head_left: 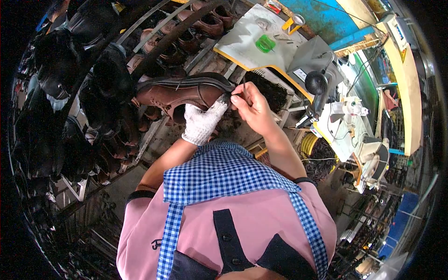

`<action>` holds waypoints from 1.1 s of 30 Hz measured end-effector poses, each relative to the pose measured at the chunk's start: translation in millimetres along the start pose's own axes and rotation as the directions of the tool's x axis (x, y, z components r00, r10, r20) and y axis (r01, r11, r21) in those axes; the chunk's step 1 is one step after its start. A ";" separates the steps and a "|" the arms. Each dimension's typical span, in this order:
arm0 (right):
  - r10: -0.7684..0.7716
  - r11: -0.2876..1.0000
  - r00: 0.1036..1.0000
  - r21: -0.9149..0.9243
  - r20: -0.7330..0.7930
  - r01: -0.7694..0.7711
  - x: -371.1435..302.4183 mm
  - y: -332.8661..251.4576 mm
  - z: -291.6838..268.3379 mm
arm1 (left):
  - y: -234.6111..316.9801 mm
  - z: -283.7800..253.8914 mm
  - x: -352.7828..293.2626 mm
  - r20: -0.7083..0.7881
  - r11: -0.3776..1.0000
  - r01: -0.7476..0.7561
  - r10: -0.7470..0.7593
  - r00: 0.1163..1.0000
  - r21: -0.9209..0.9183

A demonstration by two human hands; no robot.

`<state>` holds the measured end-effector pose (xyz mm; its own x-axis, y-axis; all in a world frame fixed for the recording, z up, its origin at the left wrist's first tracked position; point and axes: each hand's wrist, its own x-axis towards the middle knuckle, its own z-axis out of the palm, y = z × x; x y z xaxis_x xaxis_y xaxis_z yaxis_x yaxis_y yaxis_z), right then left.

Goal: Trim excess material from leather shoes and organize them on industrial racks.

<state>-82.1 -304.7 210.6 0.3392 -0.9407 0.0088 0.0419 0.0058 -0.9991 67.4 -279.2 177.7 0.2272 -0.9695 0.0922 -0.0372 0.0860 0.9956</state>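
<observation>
Brown shoe [177, 96] near rack [163, 46] and worktable [240, 44]

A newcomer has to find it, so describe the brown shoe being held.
Start at the blue-checked apron in the picture's middle, then look just above to the white-gloved left hand. It holds the brown shoe, toe toward picture left. Unlike the racked shoes beyond, this one has a bare right hand at its heel end.

Bright light whitens the desk [245, 49], patched with soft grey shadows, while the left side lies in dimness. The shoe [179, 95] looks fairly sharp; toward the grainy black rim, fisheye distortion bows the pale post [412, 93].
</observation>
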 end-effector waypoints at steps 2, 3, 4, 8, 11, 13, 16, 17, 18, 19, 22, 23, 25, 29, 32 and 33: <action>-0.010 0.999 0.999 -0.049 -0.051 0.008 0.4 2.0 9.7 | -3.9 -0.1 3.0 0.012 0.983 0.126 -0.126 0.992 -0.135; -0.117 0.965 0.991 -0.245 -0.065 0.098 1.2 4.1 12.4 | 8.3 -4.2 3.3 0.054 0.966 0.246 -0.242 0.969 -0.076; -0.223 0.884 0.973 -0.433 -0.058 0.177 1.5 5.5 13.7 | 2.6 -3.5 2.9 0.055 0.966 0.247 -0.243 0.968 -0.073; -0.308 0.726 0.950 -0.633 0.052 0.270 1.6 1.8 14.7 | -2.0 -4.3 0.6 0.043 0.975 0.197 -0.194 0.980 -0.101; -0.209 0.711 0.971 -0.664 0.114 0.231 -0.2 1.6 9.8 | -4.7 -3.0 -5.9 0.046 0.965 0.261 -0.259 0.965 -0.041; -0.150 0.744 0.980 -0.638 0.132 0.200 -2.1 1.6 10.8 | -13.5 -2.0 -9.2 0.014 0.980 0.198 -0.198 0.980 -0.005; -0.097 0.922 0.949 -0.332 0.301 0.200 -15.0 -8.0 28.3 | -102.1 -0.2 -11.3 -0.093 0.960 0.026 0.000 0.996 0.280; -0.119 0.925 0.894 -0.280 0.432 0.258 -19.3 -10.8 37.9 | -92.6 9.8 -5.1 -0.147 0.906 0.200 -0.155 0.977 0.373; -0.149 0.926 0.817 -0.211 0.557 0.313 -20.4 -10.2 46.8 | -77.3 14.9 -0.8 -0.224 0.811 0.365 -0.292 0.930 0.457; -0.187 0.888 0.930 -0.351 0.316 0.298 -18.2 7.3 32.4 | -73.8 4.8 0.7 -0.041 0.931 0.318 -0.316 0.948 0.177; 0.018 0.999 0.995 -0.024 -0.103 -0.021 -2.7 34.1 -1.1 | -65.8 -12.9 4.2 0.014 0.936 0.338 -0.339 0.941 -0.094; 0.050 0.994 0.994 -0.095 -0.093 -0.058 -4.1 30.9 -5.6 | -65.1 -14.5 1.3 -0.053 0.936 0.331 -0.339 0.939 -0.116; 0.071 0.966 0.996 -0.244 -0.048 -0.081 -3.8 24.9 -0.2 | -62.2 -20.2 -0.9 0.013 0.955 0.243 -0.244 0.970 -0.168; -0.062 0.944 0.994 -0.328 -0.092 0.028 6.4 22.3 13.2 | -30.3 -21.5 0.1 0.134 0.984 0.176 -0.171 0.976 -0.027; -0.148 0.946 0.978 -0.311 -0.150 0.095 13.3 27.0 9.3 | -7.3 -17.6 4.1 0.104 0.895 0.345 -0.328 0.939 -0.283; -0.050 0.986 0.993 -0.163 -0.109 0.031 16.3 25.1 7.2 | -0.1 -19.4 3.6 0.120 0.941 0.230 -0.206 0.971 -0.247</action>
<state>-68.7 -317.4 186.0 0.2323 -0.9712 0.0538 -0.1014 -0.0792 -0.9917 87.0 -278.2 178.2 0.1114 -0.9868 -0.1177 0.2579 -0.0857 0.9624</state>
